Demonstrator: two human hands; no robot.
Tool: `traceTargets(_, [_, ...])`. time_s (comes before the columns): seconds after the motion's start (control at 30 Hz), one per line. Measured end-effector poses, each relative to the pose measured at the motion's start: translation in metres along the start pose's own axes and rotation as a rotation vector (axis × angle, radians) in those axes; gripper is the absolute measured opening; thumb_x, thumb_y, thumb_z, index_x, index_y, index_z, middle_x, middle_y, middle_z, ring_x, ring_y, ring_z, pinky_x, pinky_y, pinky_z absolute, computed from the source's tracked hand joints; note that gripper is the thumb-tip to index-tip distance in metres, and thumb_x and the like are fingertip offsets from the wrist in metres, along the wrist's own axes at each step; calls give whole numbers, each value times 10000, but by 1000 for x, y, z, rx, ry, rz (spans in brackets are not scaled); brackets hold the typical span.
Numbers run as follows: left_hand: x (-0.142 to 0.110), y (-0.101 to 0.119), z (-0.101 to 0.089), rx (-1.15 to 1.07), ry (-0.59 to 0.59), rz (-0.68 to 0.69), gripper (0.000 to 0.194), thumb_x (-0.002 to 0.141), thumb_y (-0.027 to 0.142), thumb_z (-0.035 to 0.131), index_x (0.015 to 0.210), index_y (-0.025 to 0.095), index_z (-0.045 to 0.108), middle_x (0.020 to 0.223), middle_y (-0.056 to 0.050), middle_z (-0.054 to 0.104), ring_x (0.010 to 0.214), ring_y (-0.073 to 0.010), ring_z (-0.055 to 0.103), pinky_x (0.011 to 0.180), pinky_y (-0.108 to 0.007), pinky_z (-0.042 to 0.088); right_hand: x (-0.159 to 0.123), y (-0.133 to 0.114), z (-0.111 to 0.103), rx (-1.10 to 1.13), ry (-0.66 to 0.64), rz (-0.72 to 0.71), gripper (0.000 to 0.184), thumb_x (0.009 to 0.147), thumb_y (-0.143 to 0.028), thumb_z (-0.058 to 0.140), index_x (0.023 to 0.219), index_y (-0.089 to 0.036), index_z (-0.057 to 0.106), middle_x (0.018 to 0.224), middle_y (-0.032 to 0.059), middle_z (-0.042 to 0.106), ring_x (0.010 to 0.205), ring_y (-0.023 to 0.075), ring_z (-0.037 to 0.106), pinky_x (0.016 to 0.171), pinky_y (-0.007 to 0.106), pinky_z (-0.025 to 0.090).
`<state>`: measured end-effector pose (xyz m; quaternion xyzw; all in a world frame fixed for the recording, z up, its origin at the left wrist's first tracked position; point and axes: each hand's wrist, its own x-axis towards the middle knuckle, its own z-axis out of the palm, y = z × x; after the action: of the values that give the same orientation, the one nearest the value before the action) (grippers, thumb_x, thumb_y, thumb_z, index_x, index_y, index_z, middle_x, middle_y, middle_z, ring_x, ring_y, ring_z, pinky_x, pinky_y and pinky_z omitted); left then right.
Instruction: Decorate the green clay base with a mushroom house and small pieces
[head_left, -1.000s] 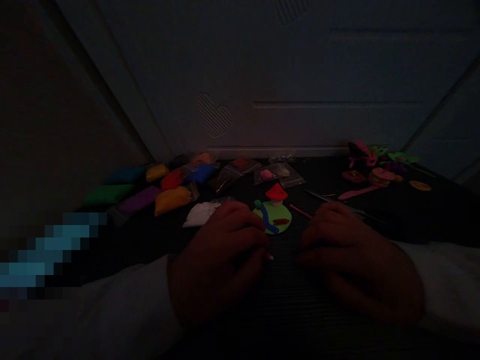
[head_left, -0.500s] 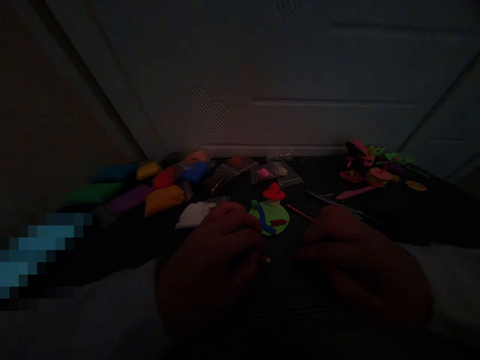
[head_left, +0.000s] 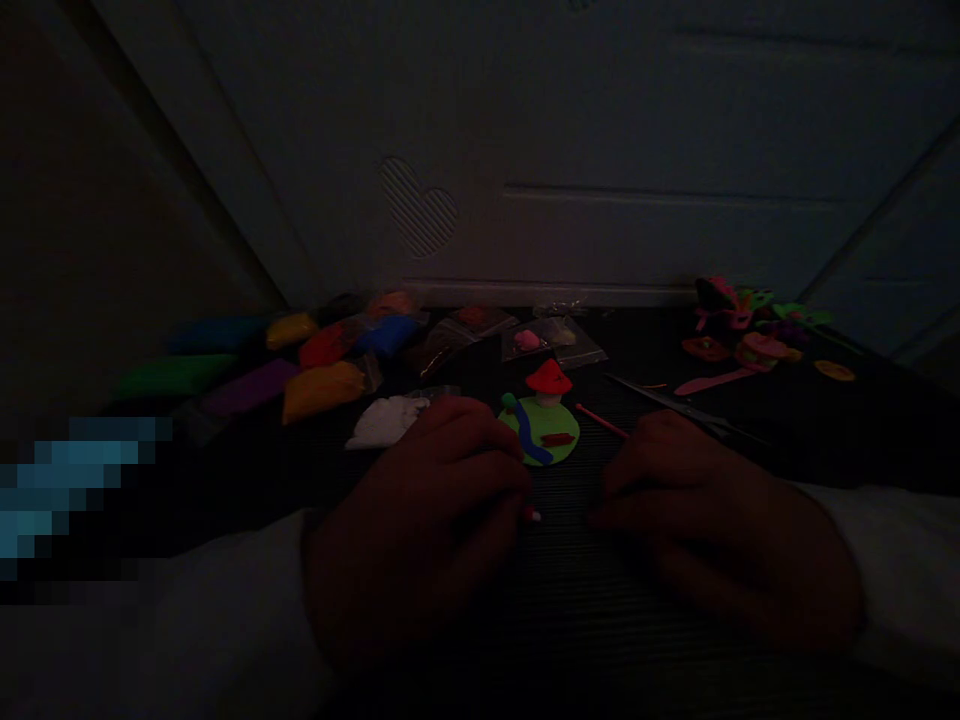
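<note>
In the dim head view my left hand [head_left: 427,530] is closed, its fingertips pinching a small red clay piece with a white tip [head_left: 533,516]; most of that piece is hidden. My right hand [head_left: 720,530] rests at the right with fingers curled together, and whatever they may hold is hidden. Between and beyond the hands lies a round green clay base [head_left: 568,415]. It carries a red-roofed little house [head_left: 549,378], a blue strip [head_left: 531,435], a small dark green ball [head_left: 509,401] and a reddish-brown piece [head_left: 557,439]. A thin pink stick [head_left: 596,416] runs up to my right knuckles.
A bag of white clay [head_left: 381,422] sits behind my left hand. Bags of coloured clay, including an orange one [head_left: 322,390], spread along the left. Scissors [head_left: 675,405], a pink plastic knife [head_left: 716,381] and several clay figures [head_left: 765,350] lie at the right, before a white panel [head_left: 637,240].
The view has shifted very slightly and grown a little darker. Both hands keep nearly the same place and pose, with the red-and-white piece still at my left fingertips.
</note>
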<state>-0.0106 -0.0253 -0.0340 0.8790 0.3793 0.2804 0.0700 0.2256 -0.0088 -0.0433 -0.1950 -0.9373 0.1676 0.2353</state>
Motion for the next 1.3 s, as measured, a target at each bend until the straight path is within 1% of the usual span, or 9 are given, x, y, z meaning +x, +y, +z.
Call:
traceTargets(0.27, [0,2,-2,-5,-5,10,150,791,99,504,804,167,637,888,-18,595,911,-141,480,818,-269,404,-1,0,-1,-124,-33,-31,298,769,-137,455,1034,-178,585,907,40,532,797,150,421,733,370,279])
traceTargets(0.4, [0,1,-2,-9,8,17,158,793,92,497,814,168,634,902,-20,596,914,-142,481,821,-275,405,-1,-1,-5,-169,-115,-122,319,771,-173,461,1071,-181,571,900,45,537,797,163,426,731,383,281])
traceTargets(0.63, [-2,1,-3,-16,-5,8,155,790,95,503,798,163,641,889,-25,593,905,-143,480,810,-271,407,0,-2,-4,-186,-124,-121,321,757,-170,467,1061,-185,569,889,41,541,779,164,415,717,379,275])
traceTargets(0.73, [-2,2,-3,-15,1,12,158,791,91,500,802,162,640,886,-24,595,907,-140,479,809,-264,409,0,-1,-4,-210,-83,-62,314,771,-161,453,1061,-186,572,884,43,542,772,161,408,695,361,272])
traceTargets(0.87, [-1,1,-1,-16,1,19,154,787,88,504,809,169,633,903,-19,593,922,-140,479,823,-267,407,0,-1,-4,-180,-139,-122,324,772,-176,449,1075,-185,565,886,45,543,771,157,411,707,369,273])
traceTargets(0.97, [0,0,-1,-9,-8,16,152,786,90,508,819,171,633,909,-21,591,930,-142,478,830,-270,406,-1,-1,-4,-204,-79,-65,319,782,-164,431,1067,-181,573,876,52,542,769,154,407,696,359,270])
traceTargets(1.07, [1,0,-1,-16,-6,19,158,789,86,504,810,171,636,896,-23,594,922,-145,480,820,-275,412,-1,-1,-3,-200,-146,-118,334,780,-181,439,1089,-194,565,886,44,546,779,157,417,719,372,273])
traceTargets(1.2, [1,1,0,-15,0,11,158,790,89,501,812,172,633,890,-20,596,918,-148,481,816,-284,414,-1,0,-4,-230,-128,-89,353,777,-179,443,1114,-184,549,871,43,543,766,161,413,702,366,275])
traceTargets(1.3, [-1,1,0,-24,2,17,158,788,86,499,799,170,633,882,-18,594,904,-142,481,812,-276,413,-2,0,-6,-224,-211,-146,383,759,-192,468,1137,-189,529,890,42,547,766,166,416,711,378,278])
